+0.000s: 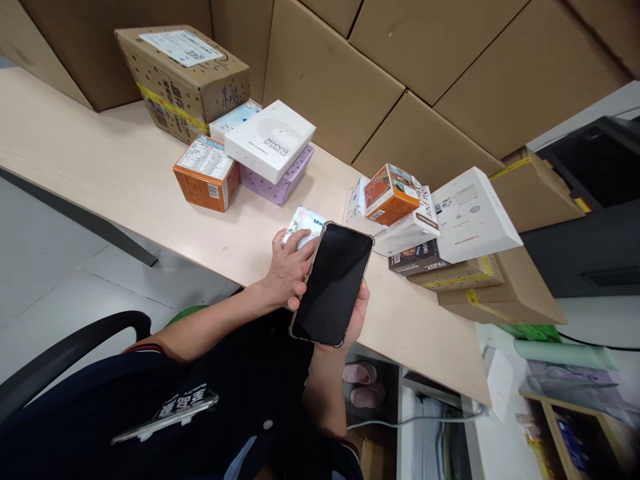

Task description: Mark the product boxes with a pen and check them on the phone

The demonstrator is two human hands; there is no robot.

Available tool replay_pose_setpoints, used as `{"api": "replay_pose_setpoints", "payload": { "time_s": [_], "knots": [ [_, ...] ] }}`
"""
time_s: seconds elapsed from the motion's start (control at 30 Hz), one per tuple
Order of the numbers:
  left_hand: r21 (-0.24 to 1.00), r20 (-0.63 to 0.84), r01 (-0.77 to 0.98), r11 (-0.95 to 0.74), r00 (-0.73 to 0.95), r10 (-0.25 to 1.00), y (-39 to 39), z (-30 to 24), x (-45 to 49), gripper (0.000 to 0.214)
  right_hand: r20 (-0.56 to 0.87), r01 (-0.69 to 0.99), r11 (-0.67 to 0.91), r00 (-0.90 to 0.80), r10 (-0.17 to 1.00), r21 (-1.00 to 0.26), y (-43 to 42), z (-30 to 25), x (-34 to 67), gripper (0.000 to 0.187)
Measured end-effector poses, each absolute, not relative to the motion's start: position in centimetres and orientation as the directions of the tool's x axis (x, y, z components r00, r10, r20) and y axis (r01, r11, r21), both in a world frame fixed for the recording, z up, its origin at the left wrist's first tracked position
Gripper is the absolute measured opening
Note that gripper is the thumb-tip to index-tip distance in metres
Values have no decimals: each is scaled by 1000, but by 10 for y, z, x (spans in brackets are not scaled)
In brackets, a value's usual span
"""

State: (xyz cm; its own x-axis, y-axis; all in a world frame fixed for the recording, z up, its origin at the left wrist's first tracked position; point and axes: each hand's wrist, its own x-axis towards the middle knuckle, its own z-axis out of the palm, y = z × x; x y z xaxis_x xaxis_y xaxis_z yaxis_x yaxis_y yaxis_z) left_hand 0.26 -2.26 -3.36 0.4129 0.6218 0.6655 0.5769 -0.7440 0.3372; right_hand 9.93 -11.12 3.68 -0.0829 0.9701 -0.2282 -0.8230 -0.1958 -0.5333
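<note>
My right hand [356, 313] holds a black phone [332, 283] with a dark screen, fingers wrapped round its back, just above the near edge of the table [110, 167]. My left hand [290, 267] rests on a small white and blue packet [303, 223] lying on the table, its fingers curled over the packet and touching the phone's left side.
A taped cardboard box [183, 77], an orange box [206, 172], a white power bank box [270, 139] and a purple box [280, 181] stand at the back left. More stacked boxes [450, 230] lie at the right. A chair armrest [65, 353] is at lower left.
</note>
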Motion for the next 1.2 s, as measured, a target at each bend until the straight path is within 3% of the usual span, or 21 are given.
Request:
{"api": "replay_pose_setpoints", "payload": {
  "time_s": [0.37,0.53,0.67,0.8,0.9,0.97,1.03,1.1,1.2],
  "knots": [
    [330,707,586,-740,366,605,-23,-34,7,34,-315,-810,-220,-47,948,-544,-109,41,102,69],
    [254,751,605,-755,368,548,-25,-25,6,31,-382,-707,-256,21,924,-659,-112,43,108,73],
    [186,773,614,-767,391,500,-27,-15,5,26,-317,-540,-129,271,909,-831,-126,47,127,75],
    [189,772,623,-759,384,507,-27,-11,5,23,-162,-295,12,556,815,-956,-157,47,163,75],
    [199,768,616,-762,385,512,-27,-13,6,24,-30,68,-111,706,708,-991,-182,40,194,73],
    [215,756,615,-759,387,528,-27,-14,6,24,59,344,-320,758,650,-883,-195,33,214,74],
    [237,740,613,-754,389,549,-27,-14,6,23,147,548,-481,750,645,-684,-205,23,233,82],
    [264,719,600,-755,400,569,-26,-11,2,26,194,659,-559,716,671,-503,-211,13,249,91],
    [307,652,574,-759,454,607,-16,-2,-12,41,173,696,-639,709,684,-328,-218,2,269,97]
  ]
}}
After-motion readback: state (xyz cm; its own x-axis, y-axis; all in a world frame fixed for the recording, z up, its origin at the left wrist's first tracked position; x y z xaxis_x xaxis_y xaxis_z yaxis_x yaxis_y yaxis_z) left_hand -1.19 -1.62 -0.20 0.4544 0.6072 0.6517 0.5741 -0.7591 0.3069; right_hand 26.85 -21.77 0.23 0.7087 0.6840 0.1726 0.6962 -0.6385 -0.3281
